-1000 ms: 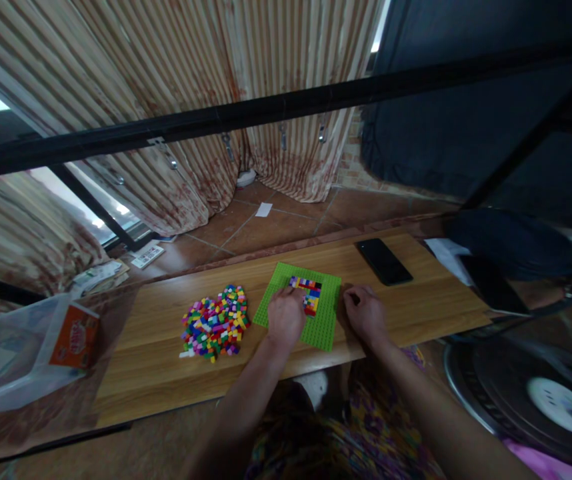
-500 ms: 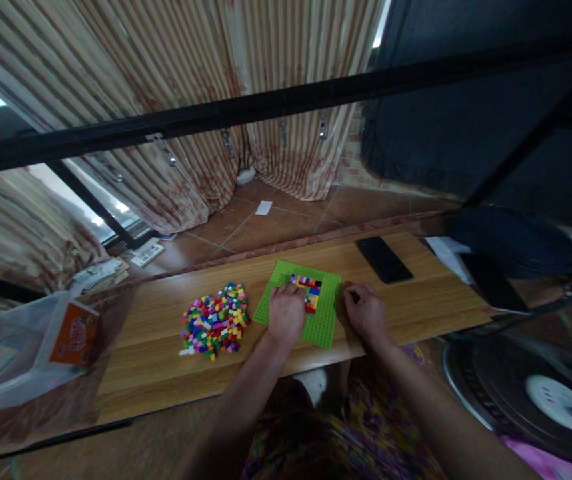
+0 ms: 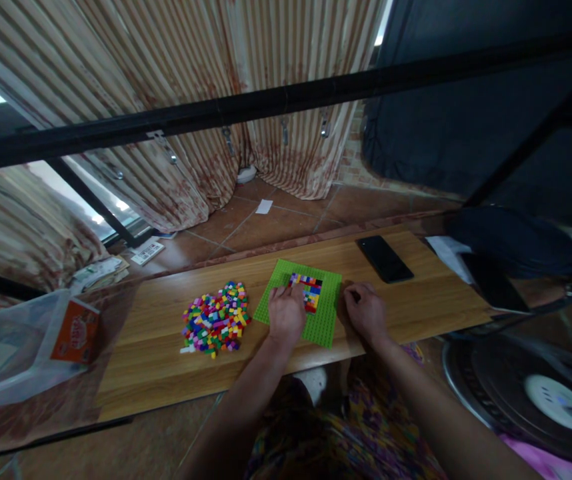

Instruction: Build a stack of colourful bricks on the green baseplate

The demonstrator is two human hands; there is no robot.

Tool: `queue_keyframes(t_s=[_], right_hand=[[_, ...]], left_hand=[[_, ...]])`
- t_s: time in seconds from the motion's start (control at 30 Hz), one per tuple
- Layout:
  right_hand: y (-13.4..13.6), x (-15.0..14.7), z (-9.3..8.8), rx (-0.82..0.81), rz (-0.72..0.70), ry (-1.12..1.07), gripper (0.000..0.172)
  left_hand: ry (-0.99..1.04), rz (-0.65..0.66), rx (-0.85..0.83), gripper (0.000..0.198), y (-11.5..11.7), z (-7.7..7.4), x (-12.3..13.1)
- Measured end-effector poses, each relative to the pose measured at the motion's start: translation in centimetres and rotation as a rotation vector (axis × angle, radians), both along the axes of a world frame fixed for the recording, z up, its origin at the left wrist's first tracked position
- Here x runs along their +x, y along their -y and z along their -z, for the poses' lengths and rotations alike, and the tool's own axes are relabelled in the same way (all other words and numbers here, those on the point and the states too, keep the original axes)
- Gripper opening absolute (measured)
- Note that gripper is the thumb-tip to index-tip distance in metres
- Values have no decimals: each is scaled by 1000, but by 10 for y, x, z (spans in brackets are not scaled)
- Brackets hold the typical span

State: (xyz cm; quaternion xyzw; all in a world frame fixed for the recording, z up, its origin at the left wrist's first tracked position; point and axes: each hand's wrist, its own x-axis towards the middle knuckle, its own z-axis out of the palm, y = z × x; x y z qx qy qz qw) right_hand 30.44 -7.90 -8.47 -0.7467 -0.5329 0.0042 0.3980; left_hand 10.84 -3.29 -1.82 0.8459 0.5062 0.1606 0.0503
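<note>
My left hand (image 3: 287,315) lies over the left part of a green studded baseplate (image 3: 327,328). Its index finger is stretched out and touches the toy bricks (image 3: 315,293), while the other fingers are bent; I see nothing held in it. The bricks form a multicoloured block on the plate, its left side partly hidden by the hand. On the wooden board just right of the plate rests my right hand (image 3: 366,312), fingers curled closed with the thumb against them. Whatever it may hold is hidden. Left of the plate spreads a pile of small loose bricks (image 3: 216,320).
A black phone (image 3: 384,259) lies on the wooden board (image 3: 151,360) at the back right. At far left stands a clear plastic box (image 3: 21,353) with an orange label. Beyond the board runs a black metal bar (image 3: 246,107) before striped curtains. Dark round equipment (image 3: 521,387) sits at lower right.
My left index finger has straightened out over the bricks, where the fingers were bunched before. My right hand has stayed in place, and the view has shifted very slightly.
</note>
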Motion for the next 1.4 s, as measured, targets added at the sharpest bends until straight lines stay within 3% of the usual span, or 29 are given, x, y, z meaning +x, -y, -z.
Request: queue_keyframes(t_s=[0.27, 0.6, 0.73, 1.13, 1.27, 1.4], right_hand=[[0, 0, 0, -11, 3, 4, 24], [0, 0, 1, -27, -5, 29, 26], [1, 1, 3, -16, 3, 42, 28], [2, 7, 8, -39, -1, 83, 33], [2, 8, 9, -29, 3, 97, 32], [2, 7, 8, -16, -1, 107, 32]], left_hand=[[-1, 1, 77, 29, 5, 5, -1], [-170, 228, 331, 33, 16, 10, -1], [-175, 243, 375, 30, 18, 13, 0], [36, 30, 87, 42, 37, 6, -17], [129, -86, 23, 41, 39, 14, -43], [153, -318, 3, 31, 30, 19, -83]])
